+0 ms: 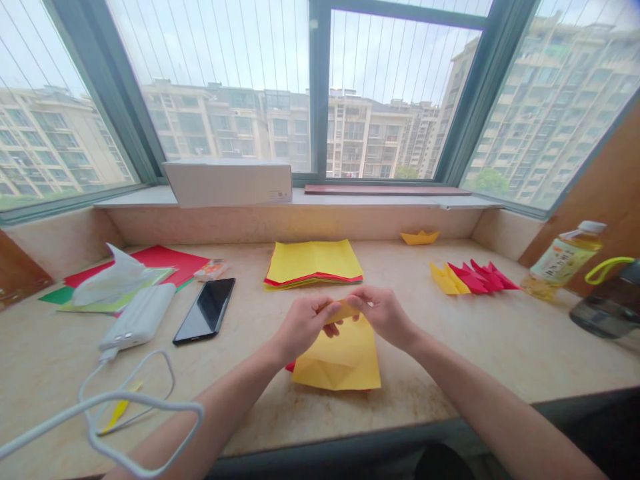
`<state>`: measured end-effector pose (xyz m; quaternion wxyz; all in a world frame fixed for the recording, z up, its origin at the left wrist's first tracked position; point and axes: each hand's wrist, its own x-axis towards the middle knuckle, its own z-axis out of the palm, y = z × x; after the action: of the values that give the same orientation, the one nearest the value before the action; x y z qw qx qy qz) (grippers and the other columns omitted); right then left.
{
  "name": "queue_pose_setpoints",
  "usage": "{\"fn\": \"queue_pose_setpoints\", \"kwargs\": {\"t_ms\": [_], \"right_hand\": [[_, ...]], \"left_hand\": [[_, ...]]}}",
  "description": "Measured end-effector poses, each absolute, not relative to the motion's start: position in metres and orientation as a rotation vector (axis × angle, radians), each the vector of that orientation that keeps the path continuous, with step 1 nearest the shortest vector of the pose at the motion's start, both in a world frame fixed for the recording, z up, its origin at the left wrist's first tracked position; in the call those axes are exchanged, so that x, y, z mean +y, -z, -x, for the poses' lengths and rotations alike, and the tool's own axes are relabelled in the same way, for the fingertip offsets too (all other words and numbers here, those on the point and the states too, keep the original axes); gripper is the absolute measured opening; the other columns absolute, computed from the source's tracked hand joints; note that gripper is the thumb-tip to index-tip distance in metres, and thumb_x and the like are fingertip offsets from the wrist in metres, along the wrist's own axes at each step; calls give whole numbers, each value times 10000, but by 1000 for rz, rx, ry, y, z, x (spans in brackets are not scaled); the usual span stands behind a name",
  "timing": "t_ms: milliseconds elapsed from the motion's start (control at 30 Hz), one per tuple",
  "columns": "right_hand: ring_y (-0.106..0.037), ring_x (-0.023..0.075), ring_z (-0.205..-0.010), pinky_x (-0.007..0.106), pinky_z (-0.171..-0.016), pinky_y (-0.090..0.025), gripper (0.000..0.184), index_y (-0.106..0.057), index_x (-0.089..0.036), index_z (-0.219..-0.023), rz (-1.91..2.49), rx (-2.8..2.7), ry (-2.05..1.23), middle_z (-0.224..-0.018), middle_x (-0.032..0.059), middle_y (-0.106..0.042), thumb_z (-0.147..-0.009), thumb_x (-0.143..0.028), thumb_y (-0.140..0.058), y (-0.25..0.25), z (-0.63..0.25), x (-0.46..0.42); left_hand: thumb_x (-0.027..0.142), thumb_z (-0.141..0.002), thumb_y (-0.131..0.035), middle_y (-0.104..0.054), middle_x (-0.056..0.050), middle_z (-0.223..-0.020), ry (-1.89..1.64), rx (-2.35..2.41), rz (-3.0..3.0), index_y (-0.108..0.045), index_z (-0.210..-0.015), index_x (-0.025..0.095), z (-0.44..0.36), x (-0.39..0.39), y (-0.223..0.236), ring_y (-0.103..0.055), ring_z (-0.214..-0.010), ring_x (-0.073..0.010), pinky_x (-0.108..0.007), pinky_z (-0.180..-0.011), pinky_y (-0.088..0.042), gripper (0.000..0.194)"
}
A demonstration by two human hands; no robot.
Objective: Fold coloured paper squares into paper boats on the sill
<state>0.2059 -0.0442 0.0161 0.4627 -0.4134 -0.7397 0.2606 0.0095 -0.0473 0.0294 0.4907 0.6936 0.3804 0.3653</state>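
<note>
Both hands are working the same thing here: a partly folded sheet of yellow paper point(340, 357) lying flat on the beige marble-look desk point(450, 347), right at the near edge, dead centre. The left hand point(300, 327) has its fingers curled in and pinched on the far edge of that yellow sheet, thumb on top. The right hand point(383, 310) is doing the same from the other side, fingers closed tight on the same folded lip, so the two thumbs almost meet. A sliver of red peeks out from under the sheet's left corner.

Everything else, relative to that sheet:
- just beyond it, a neat stack of yellow and red paper sheets point(314, 263)
- further back and to the right, one small yellow folded paper boat point(420, 237) near the wall
- off to the right, a row of finished yellow and red folded paper shapes point(470, 277)
- far right, a plastic bottle of yellow drink point(565, 257) lying tilted, next to a dark jug with a green loop handle point(607, 300)
- to the left, a black smartphone point(205, 310), screen off, then a white power bank point(139, 317) with its white cable point(130, 400) looping toward the near edge
- further left still, loose red and green sheets point(165, 261) with a crumpled white tissue point(110, 280) on top
- up on the sill behind, a long white cardboard box point(230, 183)
</note>
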Motion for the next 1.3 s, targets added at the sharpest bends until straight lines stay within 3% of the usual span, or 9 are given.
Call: {"fn": "queue_pose_setpoints", "kwargs": {"t_ms": [200,300,433,533,667,900,1067,1200,1300], "right_hand": [[-645,139,-586,248,-572,-472,233,-620,-184,-787,1010,-1784,-667,-656,3,-673,-934,-357,-564,-19,-202,-46],[-673,148,-598,261,-577,-501,262,-624,-179,-896,965,-1675,-807,-735,21,-697,-941,-425,-544,-15,-199,-42],[-676,152,-594,281,-584,-524,335,-606,-176,-1073,957,-1621,-939,-772,25,-692,-953,-471,-505,-11,-200,-35],[-696,186,-825,313,-685,-551,356,-631,-192,-1130,946,-1741,-829,-1011,91,-698,-962,-471,-487,-11,-202,-34],[-559,251,-1202,420,-981,-483,428,-618,-239,-1252,858,-1959,-585,-1275,116,-610,-860,-399,-680,-14,-202,-39],[-646,207,-1016,372,-881,-518,256,-694,-236,-1146,824,-1995,-669,-1118,77,-704,-941,-322,-566,-19,-198,-43],[-676,212,-966,344,-796,-544,306,-668,-204,-1170,921,-1768,-823,-1081,85,-724,-958,-360,-511,-15,-201,-38],[-702,194,-853,303,-662,-573,456,-470,-243,-1381,853,-1556,-1011,-1044,70,-719,-956,-407,-497,-11,-204,-33],[-699,205,-931,338,-752,-582,415,-536,-245,-1333,842,-1599,-989,-1146,84,-701,-947,-394,-515,-10,-204,-33]], "left_hand": [[497,-909,-554,-695,-70,-724,-915,935,-1694,-645,-837,115,-10,-48,-30,-682,-569,-160,-239,-526,-521,399],[480,-896,-587,-689,-47,-779,-981,861,-1622,-566,-1111,142,-9,-48,-31,-698,-580,-171,-267,-540,-557,401],[368,-814,-725,-677,-56,-979,-971,744,-1574,-357,-1370,235,-7,-47,-31,-725,-662,-176,-303,-619,-603,679],[377,-805,-734,-651,-41,-985,-1006,776,-1536,-367,-1352,243,-8,-44,-30,-727,-660,-176,-308,-615,-608,673],[449,-827,-692,-667,-46,-913,-1028,872,-1515,-507,-1148,165,-6,-38,-28,-712,-629,-170,-305,-593,-602,467],[481,-819,-692,-666,-27,-813,-1030,908,-1530,-517,-1086,149,-3,-32,-24,-682,-561,-157,-255,-507,-545,461],[447,-826,-692,-664,-50,-940,-1020,868,-1501,-443,-1230,185,-4,-32,-22,-675,-559,-138,-243,-491,-532,542],[413,-829,-693,-617,-44,-1011,-1050,880,-1477,-401,-1323,217,-5,-31,-21,-683,-594,-131,-250,-520,-550,606],[430,-817,-702,-615,-65,-1057,-1085,872,-1443,-488,-1252,192,-5,-32,-22,-684,-634,-129,-265,-562,-568,540]]}}
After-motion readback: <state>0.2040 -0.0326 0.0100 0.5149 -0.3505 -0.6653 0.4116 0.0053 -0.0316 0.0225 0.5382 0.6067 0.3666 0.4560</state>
